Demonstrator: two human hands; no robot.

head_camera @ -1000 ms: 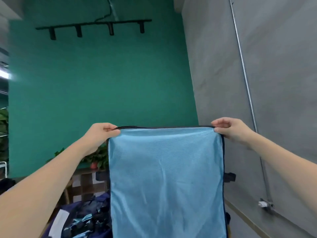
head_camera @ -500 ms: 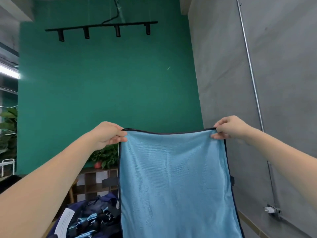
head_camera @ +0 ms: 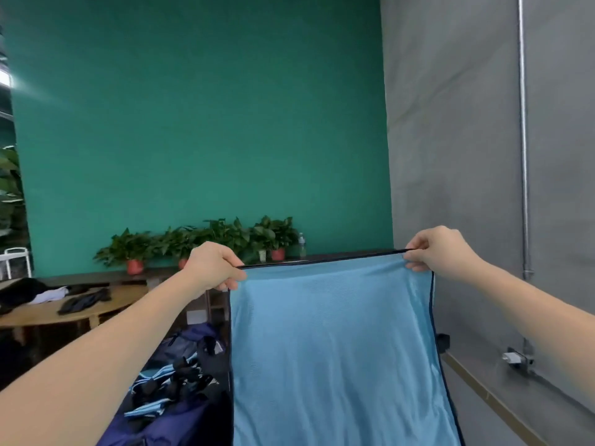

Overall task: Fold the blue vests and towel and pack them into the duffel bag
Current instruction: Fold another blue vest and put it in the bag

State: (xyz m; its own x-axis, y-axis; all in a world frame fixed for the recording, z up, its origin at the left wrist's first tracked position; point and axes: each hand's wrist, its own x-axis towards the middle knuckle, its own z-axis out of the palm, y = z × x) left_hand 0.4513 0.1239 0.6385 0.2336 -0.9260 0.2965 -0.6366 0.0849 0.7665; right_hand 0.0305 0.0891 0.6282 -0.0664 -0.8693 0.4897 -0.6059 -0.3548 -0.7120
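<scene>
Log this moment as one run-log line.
stage: towel held up spread | left hand: pinches corner | right hand: pinches corner

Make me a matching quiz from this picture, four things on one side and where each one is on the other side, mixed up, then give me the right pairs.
Things
1. towel
2. duffel bag
3. potted plants
4. metal pipe

Places
A. on the shelf along the green wall
B. running down the grey wall at right
C. hanging from the left hand and right hand, each pinching a top corner
D. low down, left of the hanging cloth, dark blue

Pairs: 1-C, 2-D, 3-A, 4-B
</scene>
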